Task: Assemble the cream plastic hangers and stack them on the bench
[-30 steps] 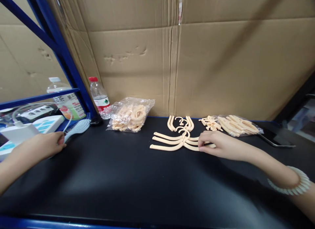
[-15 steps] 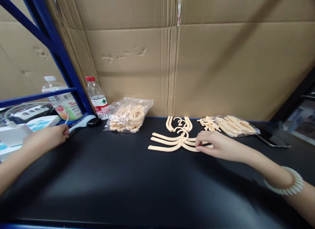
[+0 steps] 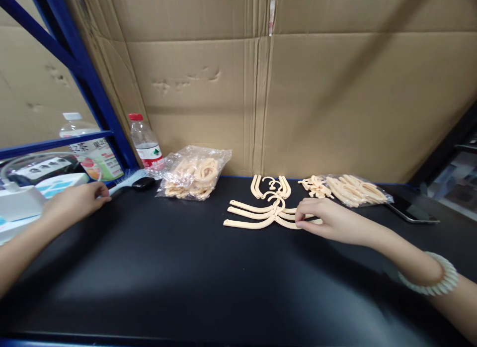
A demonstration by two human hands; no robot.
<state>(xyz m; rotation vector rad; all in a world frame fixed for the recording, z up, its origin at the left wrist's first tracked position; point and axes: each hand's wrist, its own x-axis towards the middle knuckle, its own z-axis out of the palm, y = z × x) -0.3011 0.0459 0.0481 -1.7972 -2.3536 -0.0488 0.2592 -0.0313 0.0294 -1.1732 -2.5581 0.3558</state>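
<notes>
My right hand point(image 3: 322, 217) is closed in a pinch on the right end of the nearest cream plastic clothes hanger point(image 3: 249, 224). That hanger lies on the black table with others stacked just behind it, their arms spread and hooks overlapping in the middle. My right fingers partly cover the right-hand arms. At the left, my left hand point(image 3: 84, 200) hovers with loosely bent fingers apart, fingertips by the handle end of a light blue hairbrush point(image 3: 128, 182). Whether they touch the handle I cannot tell. Behind the spread hangers lies a folded hanger point(image 3: 255, 188).
A clear bag of cream parts point(image 3: 194, 175) and a red-capped bottle point(image 3: 147, 145) stand at the back left. Loose cream pieces point(image 3: 316, 187), another bag point(image 3: 356, 189) and a phone point(image 3: 413, 210) lie right. White boxes point(image 3: 22, 203) sit left, below a blue frame point(image 3: 85, 73). Cardboard point(image 3: 204, 98) rises behind.
My left hand has moved slightly right, up to the hairbrush's handle end, and its fingers have loosened. My right hand and the hangers have stayed in place.
</notes>
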